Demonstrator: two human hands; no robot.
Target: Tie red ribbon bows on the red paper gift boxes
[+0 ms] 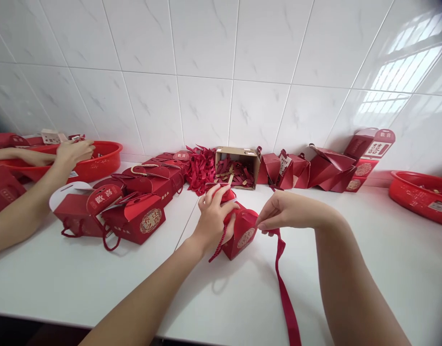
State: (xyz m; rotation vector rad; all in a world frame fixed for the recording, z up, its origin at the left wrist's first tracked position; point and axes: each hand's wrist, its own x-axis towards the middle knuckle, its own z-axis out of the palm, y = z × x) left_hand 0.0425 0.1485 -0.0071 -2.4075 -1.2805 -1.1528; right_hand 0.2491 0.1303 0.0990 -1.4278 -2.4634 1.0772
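A small red gift box (242, 234) with a round gold emblem stands on the white table in front of me. My left hand (217, 214) is closed around its top and left side, with a twisted red cord handle (218, 247) hanging below the palm. At the box's right side my right hand (280, 211) pinches a dark red ribbon (285, 293). One length of the ribbon trails down to the table's near edge. Where its other end runs is hidden behind the hands and box.
Red gift boxes (134, 218) crowd the left side. Along the tiled wall lie a heap of red ribbons (200, 168), an open carton (257, 172) of strips and folded boxes (329, 168). A red basket (419, 199) stands right; another person's hand (75, 150) reaches over the left basket (109, 161).
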